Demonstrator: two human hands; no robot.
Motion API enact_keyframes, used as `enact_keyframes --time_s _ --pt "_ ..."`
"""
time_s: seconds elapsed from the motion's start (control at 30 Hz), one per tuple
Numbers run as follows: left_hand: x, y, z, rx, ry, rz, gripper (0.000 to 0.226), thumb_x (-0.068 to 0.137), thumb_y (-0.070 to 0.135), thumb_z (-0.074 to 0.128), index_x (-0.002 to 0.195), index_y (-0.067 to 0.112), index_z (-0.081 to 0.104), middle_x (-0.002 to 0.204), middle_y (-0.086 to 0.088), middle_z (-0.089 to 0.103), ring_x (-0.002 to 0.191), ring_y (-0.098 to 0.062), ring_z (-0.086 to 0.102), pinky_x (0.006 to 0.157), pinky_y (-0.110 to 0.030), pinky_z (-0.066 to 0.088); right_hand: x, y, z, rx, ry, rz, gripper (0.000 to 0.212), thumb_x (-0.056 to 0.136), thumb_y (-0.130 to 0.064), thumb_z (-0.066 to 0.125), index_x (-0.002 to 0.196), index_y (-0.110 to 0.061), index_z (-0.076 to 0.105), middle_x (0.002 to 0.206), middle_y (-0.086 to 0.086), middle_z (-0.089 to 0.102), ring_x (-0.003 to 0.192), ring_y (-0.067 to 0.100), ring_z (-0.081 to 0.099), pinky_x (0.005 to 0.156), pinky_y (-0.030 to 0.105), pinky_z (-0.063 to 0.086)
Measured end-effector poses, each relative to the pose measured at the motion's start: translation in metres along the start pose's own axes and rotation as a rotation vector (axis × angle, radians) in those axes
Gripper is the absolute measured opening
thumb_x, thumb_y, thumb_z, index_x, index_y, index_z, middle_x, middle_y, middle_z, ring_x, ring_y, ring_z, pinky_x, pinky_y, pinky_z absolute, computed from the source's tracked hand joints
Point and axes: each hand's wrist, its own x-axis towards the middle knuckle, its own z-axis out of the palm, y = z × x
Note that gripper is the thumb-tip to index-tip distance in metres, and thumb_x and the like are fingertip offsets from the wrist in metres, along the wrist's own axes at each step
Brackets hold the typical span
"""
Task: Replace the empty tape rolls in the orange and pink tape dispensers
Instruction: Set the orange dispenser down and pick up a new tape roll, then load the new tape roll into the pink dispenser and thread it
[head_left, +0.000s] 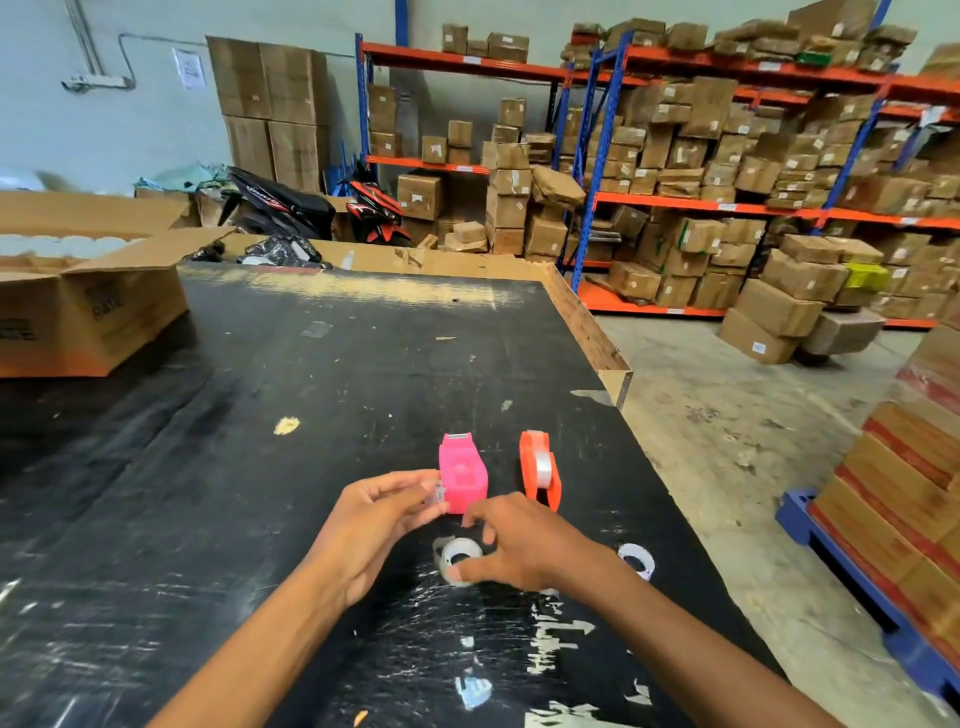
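Note:
A pink tape dispenser (462, 472) stands on the black table (311, 395) with its roll slot bare. To its right stands an orange tape dispenser (540, 470) with a clear tape roll (543, 466) in it. My left hand (382, 519) pinches a small clear plastic piece (435, 494) against the pink dispenser's near left corner. My right hand (514, 540) grips a clear tape roll (457, 561) that lies on the table just below the pink dispenser. A white empty tape core (636, 558) rests to the right of my right hand.
An open cardboard box (88, 306) sits on the table's far left. The table's right edge (618, 374) drops to a concrete floor. Shelves of boxes (727, 156) and a blue pallet with stacked cartons (904, 519) stand at the right. Scraps of tape dot the near table.

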Motion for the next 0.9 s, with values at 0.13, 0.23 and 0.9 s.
enact_keyframes --time_s 0.13,0.23,0.9 --pt "-0.009 0.003 -0.018 -0.001 0.067 0.002 0.015 0.085 0.003 0.062 0.098 0.003 0.071 0.088 -0.012 0.077 0.079 -0.021 0.075 0.068 -0.02 0.06 0.013 -0.014 0.017 -0.081 0.03 -0.017 0.062 0.08 -0.042 0.07 0.129 -0.012 0.05 0.129 0.013 0.057 0.117 0.036 0.056 0.09 0.041 0.049" --pt "-0.013 0.002 -0.029 0.025 0.103 0.0 0.017 0.083 0.007 0.066 0.1 0.006 0.07 0.087 -0.01 0.078 0.077 -0.017 0.073 0.069 -0.021 0.058 0.019 -0.011 0.014 0.286 0.127 0.057 0.059 0.079 -0.032 0.073 0.131 -0.015 0.051 0.114 0.01 0.064 0.103 0.026 0.062 0.087 0.036 0.051" --pt "-0.023 -0.001 -0.007 0.153 0.122 0.296 0.017 0.08 0.007 0.069 0.095 0.007 0.077 0.089 -0.006 0.079 0.08 -0.011 0.07 0.072 -0.017 0.056 0.0 -0.022 -0.011 0.953 0.322 -0.156 0.05 0.07 -0.006 0.083 0.109 -0.027 0.061 0.096 -0.005 0.07 0.082 0.003 0.07 0.076 0.02 0.057"
